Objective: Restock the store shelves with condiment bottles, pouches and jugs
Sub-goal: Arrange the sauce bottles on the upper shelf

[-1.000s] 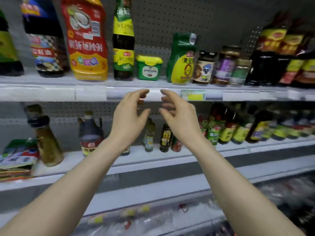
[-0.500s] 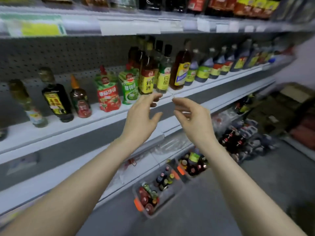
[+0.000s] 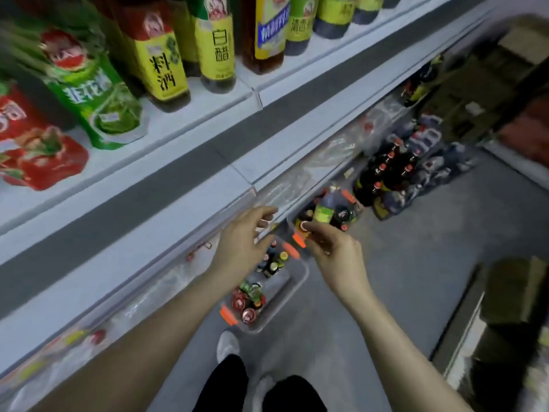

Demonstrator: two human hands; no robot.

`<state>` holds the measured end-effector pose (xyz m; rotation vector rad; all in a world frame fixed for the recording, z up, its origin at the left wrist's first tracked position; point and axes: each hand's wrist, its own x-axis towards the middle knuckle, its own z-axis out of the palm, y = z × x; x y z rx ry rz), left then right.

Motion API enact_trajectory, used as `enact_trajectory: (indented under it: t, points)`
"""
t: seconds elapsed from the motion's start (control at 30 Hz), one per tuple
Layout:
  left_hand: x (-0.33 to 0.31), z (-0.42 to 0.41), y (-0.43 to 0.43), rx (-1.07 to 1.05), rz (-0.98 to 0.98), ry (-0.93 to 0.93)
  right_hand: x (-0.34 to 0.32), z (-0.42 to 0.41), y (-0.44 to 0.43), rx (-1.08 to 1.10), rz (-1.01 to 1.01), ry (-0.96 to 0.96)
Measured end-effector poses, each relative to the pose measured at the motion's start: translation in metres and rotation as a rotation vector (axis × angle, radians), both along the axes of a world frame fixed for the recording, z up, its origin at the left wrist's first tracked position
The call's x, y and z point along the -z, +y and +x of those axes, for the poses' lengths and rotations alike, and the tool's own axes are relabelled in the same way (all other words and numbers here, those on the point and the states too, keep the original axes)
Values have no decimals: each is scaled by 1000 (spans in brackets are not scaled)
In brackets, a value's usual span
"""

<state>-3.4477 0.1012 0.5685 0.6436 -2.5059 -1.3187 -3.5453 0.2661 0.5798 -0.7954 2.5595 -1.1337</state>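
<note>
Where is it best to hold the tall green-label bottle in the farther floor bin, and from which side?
Probably the neck, from above: the bottle stands upright, taller than the dark bottles packed around its body, leaving only its top free.

Grey floor (image 3: 416, 278) bears blurred brown cardboard boxes (image 3: 523, 40) at its far end, a white shoe (image 3: 227, 345) nearer

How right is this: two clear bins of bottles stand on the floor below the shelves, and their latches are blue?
Not quite: the head view shows orange latches, not blue. The two clear bins of bottles do stand on the floor below the shelves.
</note>
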Motion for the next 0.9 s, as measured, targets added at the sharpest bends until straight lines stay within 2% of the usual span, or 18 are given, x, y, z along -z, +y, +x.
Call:
enact_trajectory:
  t: [0.3,0.5,0.67,0.9]
  points:
    - [142,-32,10,-86,235,-192,148,-38,7,67,131,-346]
    - [263,-39,16,-158,317,-318,266,-56,6,36,207,-456]
    - [375,-48,24,-97,216,-380,374,-62,9,64,210,-536]
    - [519,-56,19,-73,227,-470,504,-65,-7,47,243,-538]
